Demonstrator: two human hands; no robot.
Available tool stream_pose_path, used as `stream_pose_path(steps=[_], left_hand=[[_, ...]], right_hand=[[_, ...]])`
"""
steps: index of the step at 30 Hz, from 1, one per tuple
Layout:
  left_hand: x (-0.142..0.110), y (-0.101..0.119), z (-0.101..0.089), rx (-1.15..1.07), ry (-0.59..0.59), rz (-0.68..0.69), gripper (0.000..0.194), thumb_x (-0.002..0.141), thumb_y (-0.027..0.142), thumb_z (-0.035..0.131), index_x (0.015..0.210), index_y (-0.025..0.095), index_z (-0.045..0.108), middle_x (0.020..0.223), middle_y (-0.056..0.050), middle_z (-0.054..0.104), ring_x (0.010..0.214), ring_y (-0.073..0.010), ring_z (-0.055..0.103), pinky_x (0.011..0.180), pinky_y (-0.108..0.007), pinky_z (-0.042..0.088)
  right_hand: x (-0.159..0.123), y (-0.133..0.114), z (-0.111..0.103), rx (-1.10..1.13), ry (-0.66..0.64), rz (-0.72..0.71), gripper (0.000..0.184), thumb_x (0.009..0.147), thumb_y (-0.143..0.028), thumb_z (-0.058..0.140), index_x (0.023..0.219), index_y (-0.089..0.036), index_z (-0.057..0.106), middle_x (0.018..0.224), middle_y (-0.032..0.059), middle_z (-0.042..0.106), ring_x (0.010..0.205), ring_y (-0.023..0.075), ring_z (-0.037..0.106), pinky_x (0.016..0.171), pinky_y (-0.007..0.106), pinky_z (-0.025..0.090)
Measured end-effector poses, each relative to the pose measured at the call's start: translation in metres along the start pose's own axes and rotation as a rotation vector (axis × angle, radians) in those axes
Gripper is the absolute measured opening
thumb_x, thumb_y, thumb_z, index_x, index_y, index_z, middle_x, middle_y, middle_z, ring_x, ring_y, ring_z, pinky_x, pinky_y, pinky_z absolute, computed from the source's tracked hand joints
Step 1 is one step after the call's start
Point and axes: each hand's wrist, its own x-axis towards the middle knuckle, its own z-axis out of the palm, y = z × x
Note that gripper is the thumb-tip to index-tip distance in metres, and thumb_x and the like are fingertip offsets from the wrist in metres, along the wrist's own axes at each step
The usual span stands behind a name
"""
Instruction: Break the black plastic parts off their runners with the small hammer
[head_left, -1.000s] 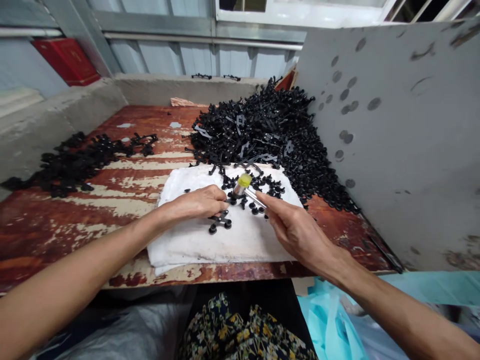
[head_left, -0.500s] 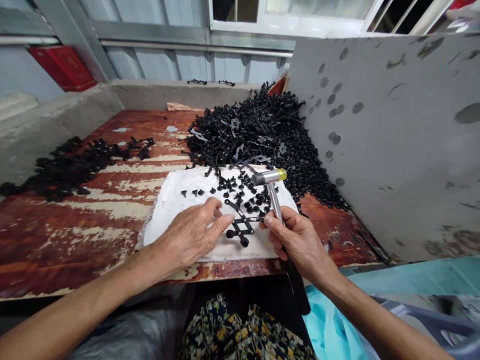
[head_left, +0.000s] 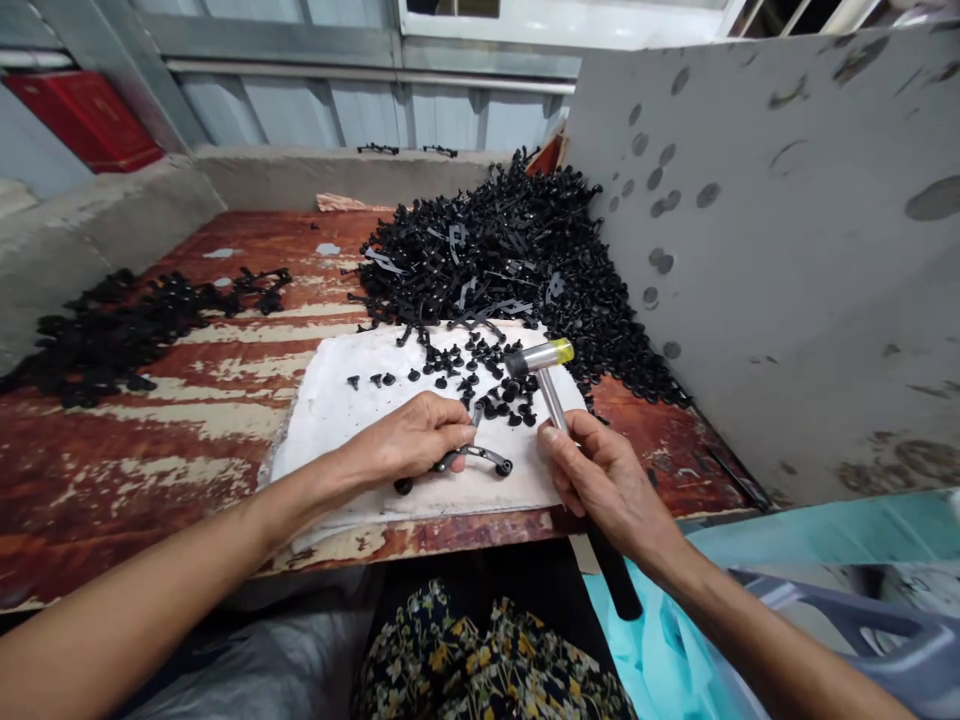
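Hammer (head_left: 553,400) held R of frame ctr: metal head + shaft, blk handle slanting to lower R; head approx horiz., dark face L, yellow face R & slightly higher. Blk linkage (head_left: 480,452), held just below ctr: jointed arms, round end pcs, partly hidden.

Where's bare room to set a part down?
Free: the white cloth left of the loose studs, above the left forearm; the worn tabletop between the left black pile and the cloth. Crowded: the cloth's upper middle, holding studs, and the large black pile behind.
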Motion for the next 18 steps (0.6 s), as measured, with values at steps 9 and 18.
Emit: stream_pose_path(steps=[9,18], left_hand=[[0.014,0.002,-0.01,-0.223,-0.095,-0.046,0.025,0.081,0.037,0.063,0.072,0.017,0.05,0.056,0.004,0.055,0.039,-0.0055,0.045,0.034,-0.016,0.031],[0.02,-0.003,-0.013,-0.304,-0.157,-0.015,0.027,0.079,0.039,0.064,0.072,0.016,0.052,0.055,0.004,0.054,0.033,-0.0024,0.038,0.032,-0.016,0.026]], right_hand=[[0.006,-0.003,-0.003,0.165,-0.02,0.13,0.034,0.081,-0.053,0.061,0.078,-0.023,0.045,0.047,-0.0127,0.037,0.033,0.005,0.028,0.032,0.018,0.022],[0.005,0.002,-0.005,0.155,-0.046,0.1,0.029,0.084,-0.049,0.058,0.081,-0.023,0.047,0.047,-0.0124,0.039,0.033,0.0053,0.03,0.031,0.018,0.023]])
